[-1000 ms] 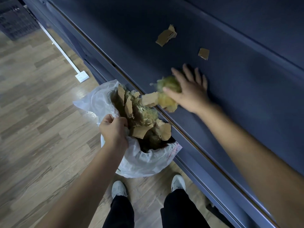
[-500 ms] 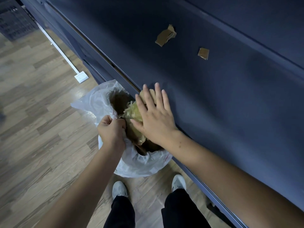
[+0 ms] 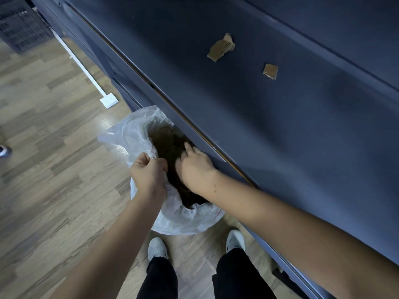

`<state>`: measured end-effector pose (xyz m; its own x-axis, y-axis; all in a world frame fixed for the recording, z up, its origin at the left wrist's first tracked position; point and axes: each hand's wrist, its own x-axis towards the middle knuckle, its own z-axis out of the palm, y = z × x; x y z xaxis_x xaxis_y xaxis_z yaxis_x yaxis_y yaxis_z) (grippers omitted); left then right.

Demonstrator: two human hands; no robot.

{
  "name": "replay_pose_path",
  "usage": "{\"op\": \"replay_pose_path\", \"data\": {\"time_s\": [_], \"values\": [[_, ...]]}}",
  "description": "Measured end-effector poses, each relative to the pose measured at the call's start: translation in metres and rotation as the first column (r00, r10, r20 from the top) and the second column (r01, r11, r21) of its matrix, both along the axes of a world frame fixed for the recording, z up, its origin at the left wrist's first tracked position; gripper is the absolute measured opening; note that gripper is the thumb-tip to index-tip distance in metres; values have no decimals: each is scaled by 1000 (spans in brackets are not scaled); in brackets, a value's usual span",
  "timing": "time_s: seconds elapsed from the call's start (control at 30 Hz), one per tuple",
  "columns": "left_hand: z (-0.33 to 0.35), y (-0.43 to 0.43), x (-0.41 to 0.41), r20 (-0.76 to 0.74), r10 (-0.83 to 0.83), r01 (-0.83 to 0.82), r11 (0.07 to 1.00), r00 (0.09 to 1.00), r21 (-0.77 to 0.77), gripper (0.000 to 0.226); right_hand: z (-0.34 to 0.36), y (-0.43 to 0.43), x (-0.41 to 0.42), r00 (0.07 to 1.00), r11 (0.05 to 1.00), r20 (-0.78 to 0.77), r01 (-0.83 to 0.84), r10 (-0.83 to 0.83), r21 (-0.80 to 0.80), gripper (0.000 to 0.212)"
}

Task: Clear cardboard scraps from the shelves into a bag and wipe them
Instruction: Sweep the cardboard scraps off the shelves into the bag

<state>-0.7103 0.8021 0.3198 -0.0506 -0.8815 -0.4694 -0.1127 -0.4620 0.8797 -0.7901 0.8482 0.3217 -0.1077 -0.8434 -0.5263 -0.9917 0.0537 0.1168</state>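
Observation:
A white plastic bag (image 3: 172, 219) hangs below the front edge of the dark blue shelf (image 3: 280, 130). My left hand (image 3: 148, 176) grips the bag's near rim and holds it open. My right hand (image 3: 197, 169) reaches into the bag's mouth with its fingers extended downward onto the dark contents; the fingertips are hidden inside. Two brown cardboard scraps lie on the shelf farther back: a larger crumpled scrap (image 3: 221, 47) and a small square scrap (image 3: 270, 71).
Wooden floor lies to the left, with a white socket block (image 3: 109, 100) and a white cable strip running along the shelf base. My white shoes (image 3: 157, 249) stand just under the bag. A dark grille (image 3: 21, 29) sits at the top left.
My right hand swept a pile of scraps off the shelf edge into the bag and then pushed down inside it. The scraps sank out of sight. My left hand kept its hold on the rim.

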Motion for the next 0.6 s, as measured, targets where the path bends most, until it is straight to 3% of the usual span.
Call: {"op": "replay_pose_path", "data": {"time_s": [0.07, 0.1, 0.2, 0.27, 0.33, 0.43, 0.6], "values": [[1, 1, -1, -1, -8, 8, 1000, 1000, 6, 41, 1, -3, 2, 999, 999, -45, -29, 30, 26, 55], [2, 0, -1, -9, -7, 7, 1000, 1000, 11, 41, 3, -2, 2, 1000, 999, -21, -18, 17, -43, 54], [4, -4, -3, -55, 14, -12, 1000, 998, 24, 41, 17, 1, -1, 979, 934, 206, 75, -1, -350, 45], [6, -6, -4, -47, 27, -26, 999, 999, 25, 40, 30, 1, -7, 929, 860, 368, 163, 30, -483, 41], [6, -7, -4, -20, 35, -35, 999, 999, 22, 41, 41, -3, -25, 901, 755, 433, 280, 6, -593, 41], [5, -6, -2, 2, 19, -19, 1000, 1000, 16, 42, 45, -14, -76, 898, 638, 379, 428, -222, -640, 45], [5, -4, -5, 8, 2, -2, 1000, 1000, 2, 43, 32, -15, -166, 765, 554, 284, 624, -578, -551, 60]]}}
